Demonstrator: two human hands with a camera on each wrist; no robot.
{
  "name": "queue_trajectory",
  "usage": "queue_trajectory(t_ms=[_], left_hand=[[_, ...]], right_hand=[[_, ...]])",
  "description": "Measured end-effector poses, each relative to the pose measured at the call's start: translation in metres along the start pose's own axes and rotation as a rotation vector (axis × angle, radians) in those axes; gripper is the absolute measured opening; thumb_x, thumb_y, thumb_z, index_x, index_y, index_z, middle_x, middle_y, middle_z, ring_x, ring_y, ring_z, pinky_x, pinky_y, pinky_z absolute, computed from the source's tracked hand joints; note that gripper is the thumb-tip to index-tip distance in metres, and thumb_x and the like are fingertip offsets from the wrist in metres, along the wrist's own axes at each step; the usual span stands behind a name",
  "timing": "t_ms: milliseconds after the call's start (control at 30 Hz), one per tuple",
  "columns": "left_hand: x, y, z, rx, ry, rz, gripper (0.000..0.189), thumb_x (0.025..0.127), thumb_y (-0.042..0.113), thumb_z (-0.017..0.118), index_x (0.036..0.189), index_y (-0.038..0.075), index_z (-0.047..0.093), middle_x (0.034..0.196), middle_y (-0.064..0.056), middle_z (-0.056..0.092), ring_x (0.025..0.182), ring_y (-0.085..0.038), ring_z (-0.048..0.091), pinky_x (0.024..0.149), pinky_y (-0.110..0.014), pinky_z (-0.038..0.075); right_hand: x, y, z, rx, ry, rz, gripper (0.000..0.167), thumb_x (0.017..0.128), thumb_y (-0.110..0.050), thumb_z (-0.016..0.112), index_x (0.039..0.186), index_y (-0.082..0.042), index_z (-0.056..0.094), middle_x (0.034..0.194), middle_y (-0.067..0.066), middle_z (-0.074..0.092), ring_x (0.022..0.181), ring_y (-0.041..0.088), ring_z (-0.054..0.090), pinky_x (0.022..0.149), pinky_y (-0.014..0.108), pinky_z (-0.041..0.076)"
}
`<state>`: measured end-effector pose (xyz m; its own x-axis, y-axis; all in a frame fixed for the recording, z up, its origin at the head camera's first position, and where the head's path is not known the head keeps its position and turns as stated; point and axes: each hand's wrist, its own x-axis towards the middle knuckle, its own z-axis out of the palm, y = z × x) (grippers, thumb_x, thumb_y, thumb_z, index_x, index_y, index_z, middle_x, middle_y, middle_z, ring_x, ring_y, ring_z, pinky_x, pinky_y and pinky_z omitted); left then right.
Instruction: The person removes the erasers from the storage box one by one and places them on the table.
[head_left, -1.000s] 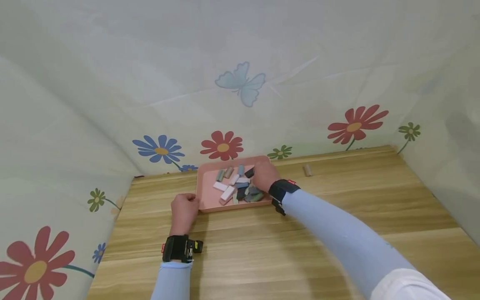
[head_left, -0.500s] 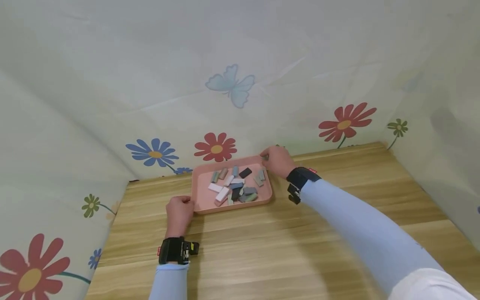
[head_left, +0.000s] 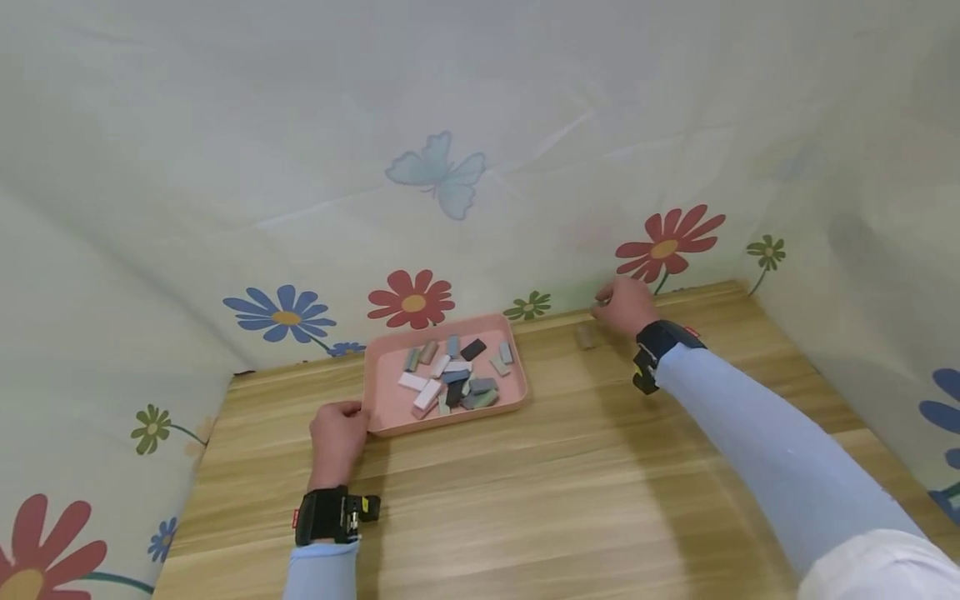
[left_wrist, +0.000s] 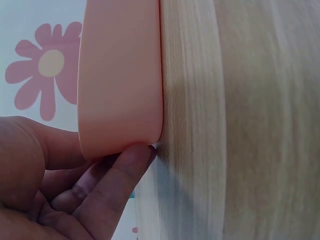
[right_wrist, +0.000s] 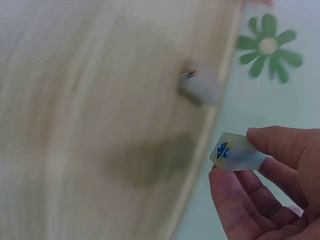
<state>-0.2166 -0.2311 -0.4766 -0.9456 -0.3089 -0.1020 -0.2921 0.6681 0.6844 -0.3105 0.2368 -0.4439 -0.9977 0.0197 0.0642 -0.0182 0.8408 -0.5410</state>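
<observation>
My left hand (head_left: pixel 337 429) stays at the near left corner of a pink tray (head_left: pixel 382 404). In the left wrist view, thumb and curled fingers pinch the tray wall (left_wrist: pixel 120 75) between rim and base. Up by the back edge of the table, my right hand (head_left: pixel 626 307) pinches a small pale block (right_wrist: pixel 237 151) with a blue and yellow mark on its end. The held block is raised over the tabletop. Just left of that hand, a single brownish-grey block (head_left: pixel 586 336) lies on the wood, blurred in the right wrist view.
Inside the tray lie several small blocks in white, grey, green and blue, with a black block (head_left: pixel 473 349) among them. The wooden table (head_left: pixel 510 492) meets a flower-printed curtain (head_left: pixel 315 208) at the back and sides.
My right hand has left the tray and moved right with a block pinched in it, past the loose block. My left hand keeps its place at the tray's corner. The head view has shifted.
</observation>
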Motion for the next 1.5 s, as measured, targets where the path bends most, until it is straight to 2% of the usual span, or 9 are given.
queue_trajectory(t_ms=[267,567,800,1133,1200,1267,1367,1433,1500], left_hand=[[-0.001,-0.001,-0.003,0.006,-0.008,-0.012,0.031,0.089,0.024,0.058,0.11,0.004,0.068,0.106,-0.014,0.068,0.086,-0.022,0.062,0.063,-0.028,0.049],[-0.001,0.002,-0.001,0.01,-0.004,-0.033,0.031,0.09,0.024,0.058,0.111,0.004,0.068,0.108,-0.014,0.068,0.088,-0.022,0.061,0.065,-0.028,0.049],[-0.001,-0.001,-0.001,0.008,0.011,-0.002,0.03,0.089,0.024,0.059,0.11,0.004,0.069,0.106,-0.014,0.069,0.089,-0.022,0.064,0.066,-0.03,0.05],[0.0,-0.001,0.001,0.002,0.009,0.001,0.029,0.088,0.023,0.059,0.108,0.005,0.069,0.103,-0.014,0.069,0.083,-0.02,0.063,0.062,-0.027,0.048],[0.0,-0.001,0.001,0.003,0.014,0.005,0.029,0.089,0.023,0.059,0.109,0.005,0.069,0.104,-0.014,0.069,0.083,-0.02,0.063,0.062,-0.027,0.048],[0.0,-0.001,0.002,0.004,0.017,0.011,0.029,0.089,0.023,0.059,0.109,0.004,0.069,0.104,-0.014,0.069,0.083,-0.02,0.063,0.062,-0.028,0.049],[0.0,-0.002,0.002,0.007,0.023,0.019,0.03,0.089,0.023,0.059,0.109,0.005,0.069,0.103,-0.014,0.07,0.082,-0.021,0.063,0.062,-0.028,0.049],[0.0,-0.002,0.002,0.007,0.025,0.022,0.03,0.089,0.023,0.059,0.109,0.005,0.069,0.103,-0.014,0.07,0.082,-0.021,0.064,0.061,-0.028,0.049],[0.0,-0.003,0.002,0.009,0.029,0.025,0.029,0.089,0.023,0.059,0.109,0.005,0.069,0.103,-0.014,0.07,0.082,-0.021,0.064,0.062,-0.028,0.049]], right_hand=[[-0.009,0.007,0.01,-0.01,-0.036,0.055,0.029,0.083,-0.017,0.062,0.104,0.003,0.069,0.112,0.023,0.065,0.109,0.04,0.056,0.089,0.051,0.046],[-0.01,0.008,0.016,-0.041,-0.057,0.065,0.028,0.08,-0.019,0.065,0.098,0.002,0.071,0.105,0.021,0.068,0.101,0.038,0.061,0.084,0.049,0.048],[-0.006,0.015,0.022,-0.063,-0.067,0.073,0.03,0.078,-0.02,0.066,0.098,0.002,0.071,0.104,0.021,0.068,0.1,0.038,0.06,0.084,0.049,0.048],[-0.004,0.022,0.028,-0.047,-0.042,0.095,0.029,0.077,-0.02,0.069,0.096,0.001,0.072,0.103,0.021,0.068,0.1,0.038,0.06,0.083,0.05,0.046],[-0.004,0.022,0.028,-0.052,-0.037,0.096,0.027,0.076,-0.021,0.069,0.092,0.0,0.072,0.099,0.019,0.069,0.094,0.036,0.06,0.078,0.047,0.047],[-0.004,0.021,0.027,-0.056,-0.042,0.101,0.022,0.076,-0.022,0.069,0.081,-0.001,0.071,0.082,0.014,0.068,0.079,0.03,0.059,0.066,0.04,0.046],[-0.005,0.017,0.023,-0.063,-0.052,0.117,0.027,0.077,-0.023,0.068,0.057,-0.007,0.058,0.055,0.002,0.05,0.053,0.019,0.044,0.047,0.03,0.031],[-0.006,0.011,0.019,-0.069,-0.056,0.113,0.035,0.077,-0.022,0.066,0.05,-0.011,0.046,0.048,-0.003,0.035,0.045,0.015,0.031,0.043,0.027,0.022],[-0.007,0.004,0.015,-0.09,-0.049,0.103,0.035,0.077,-0.021,0.063,0.05,-0.012,0.042,0.048,-0.003,0.031,0.043,0.013,0.027,0.042,0.027,0.019]])
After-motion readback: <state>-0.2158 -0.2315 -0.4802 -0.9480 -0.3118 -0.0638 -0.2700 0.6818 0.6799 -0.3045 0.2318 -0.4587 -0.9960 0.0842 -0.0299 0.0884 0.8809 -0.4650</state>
